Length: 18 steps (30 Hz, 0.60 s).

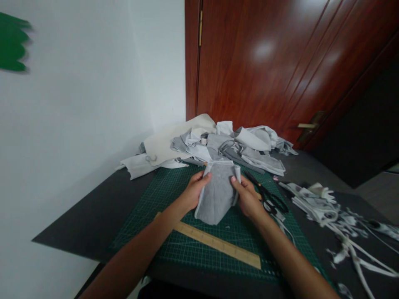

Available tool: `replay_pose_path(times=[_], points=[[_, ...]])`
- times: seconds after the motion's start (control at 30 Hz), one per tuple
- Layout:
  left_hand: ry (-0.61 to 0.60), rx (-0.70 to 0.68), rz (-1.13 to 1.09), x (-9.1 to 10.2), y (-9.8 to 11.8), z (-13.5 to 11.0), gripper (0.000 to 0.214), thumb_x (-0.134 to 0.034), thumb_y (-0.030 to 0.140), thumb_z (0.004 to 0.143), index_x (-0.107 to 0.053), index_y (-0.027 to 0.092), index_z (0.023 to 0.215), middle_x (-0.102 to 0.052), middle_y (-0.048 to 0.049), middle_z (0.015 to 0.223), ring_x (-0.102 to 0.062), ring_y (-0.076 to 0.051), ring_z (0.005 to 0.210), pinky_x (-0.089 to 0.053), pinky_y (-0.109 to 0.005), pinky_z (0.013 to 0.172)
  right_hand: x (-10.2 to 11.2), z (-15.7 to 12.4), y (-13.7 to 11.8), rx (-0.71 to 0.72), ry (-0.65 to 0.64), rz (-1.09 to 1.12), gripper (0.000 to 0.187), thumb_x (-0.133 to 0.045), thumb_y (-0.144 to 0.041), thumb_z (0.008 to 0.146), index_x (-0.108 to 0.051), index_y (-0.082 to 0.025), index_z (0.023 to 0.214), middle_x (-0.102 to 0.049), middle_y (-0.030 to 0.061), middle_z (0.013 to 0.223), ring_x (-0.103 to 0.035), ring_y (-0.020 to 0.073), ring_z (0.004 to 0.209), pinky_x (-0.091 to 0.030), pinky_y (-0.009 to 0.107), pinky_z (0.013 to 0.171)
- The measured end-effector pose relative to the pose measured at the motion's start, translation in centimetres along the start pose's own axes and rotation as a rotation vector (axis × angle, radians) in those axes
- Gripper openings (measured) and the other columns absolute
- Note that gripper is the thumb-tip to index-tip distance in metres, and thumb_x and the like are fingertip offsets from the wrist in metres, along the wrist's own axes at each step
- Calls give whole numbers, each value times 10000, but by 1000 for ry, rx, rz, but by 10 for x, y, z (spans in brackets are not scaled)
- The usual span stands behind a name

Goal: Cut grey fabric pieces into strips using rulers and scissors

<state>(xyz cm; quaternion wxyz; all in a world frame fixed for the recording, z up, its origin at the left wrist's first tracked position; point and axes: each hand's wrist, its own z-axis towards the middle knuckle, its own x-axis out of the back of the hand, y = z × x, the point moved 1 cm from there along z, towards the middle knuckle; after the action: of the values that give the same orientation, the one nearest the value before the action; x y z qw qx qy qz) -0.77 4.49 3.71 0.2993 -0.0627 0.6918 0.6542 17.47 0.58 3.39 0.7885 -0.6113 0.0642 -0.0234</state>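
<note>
A folded piece of grey fabric (217, 193) hangs between my two hands, above the green cutting mat (146, 211). My left hand (197, 189) is closed on its left edge, thumb lying over the front. On the opposite edge my right hand (246, 195) grips the same cloth, also with the thumb in front. The fingers behind the fabric are partly hidden. Beneath and nearer to me, a wooden ruler (218, 243) lies slantwise across the mat. Black-handled scissors (269, 197) rest just right of my right hand.
A heap of grey and white fabric pieces (224, 143) covers the table's far side, before a wooden door (249, 62). Fabric scraps and strips (324, 207) lie on the right part of the dark table (90, 211). A white wall (77, 104) borders the left.
</note>
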Motion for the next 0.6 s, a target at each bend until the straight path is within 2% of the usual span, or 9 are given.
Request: replay_pose_path(times=[0.07, 0.13, 0.27, 0.33, 0.43, 0.6], points=[[80, -87, -35, 1, 3, 1, 530, -897, 574, 643, -743, 161, 936, -769, -83, 918, -710, -276, 926, -534, -361, 828, 1, -2, -2, 8, 104, 9, 440, -687, -657, 831, -757, -254, 993, -741, 10, 873, -649, 256, 871, -521, 347, 791], [82, -134, 11, 2, 4, 1, 541, -872, 605, 664, -749, 159, 943, -768, -85, 941, -701, -279, 957, -528, -351, 828, 0, -5, -5, 26, 138, -14, 423, -692, -656, 828, -744, -267, 986, -742, 6, 879, -654, 262, 902, -526, 350, 813], [-59, -50, 234, 1, 0, -4, 586, -947, 501, 583, -751, 143, 1004, -757, -75, 925, -693, -246, 823, -520, -331, 741, -9, -7, -7, -50, 12, 79, 452, -835, -565, 719, -723, -247, 1021, -775, 33, 976, -693, 278, 904, -546, 391, 827], [-62, -20, 253, 1, 0, -5, 566, -938, 510, 591, -750, 137, 973, -747, -68, 887, -677, -228, 766, -513, -322, 705, -13, -7, -6, -122, -48, 136, 481, -882, -517, 675, -729, -231, 1029, -791, 58, 1003, -713, 290, 901, -556, 413, 832], [-28, -50, 197, 2, 2, -4, 516, -883, 557, 661, -741, 149, 942, -729, -53, 853, -666, -225, 782, -512, -318, 715, -11, -5, -5, -154, -38, 196, 482, -861, -528, 700, -741, -232, 1062, -803, 69, 1016, -725, 300, 919, -564, 429, 857], [119, -242, 226, 7, 5, 3, 465, -807, 611, 738, -688, 178, 859, -676, -15, 808, -623, -200, 814, -487, -284, 724, -5, -2, 1, -31, 64, 164, 436, -764, -578, 790, -740, -265, 1092, -786, 51, 1137, -693, 314, 1085, -533, 442, 966]])
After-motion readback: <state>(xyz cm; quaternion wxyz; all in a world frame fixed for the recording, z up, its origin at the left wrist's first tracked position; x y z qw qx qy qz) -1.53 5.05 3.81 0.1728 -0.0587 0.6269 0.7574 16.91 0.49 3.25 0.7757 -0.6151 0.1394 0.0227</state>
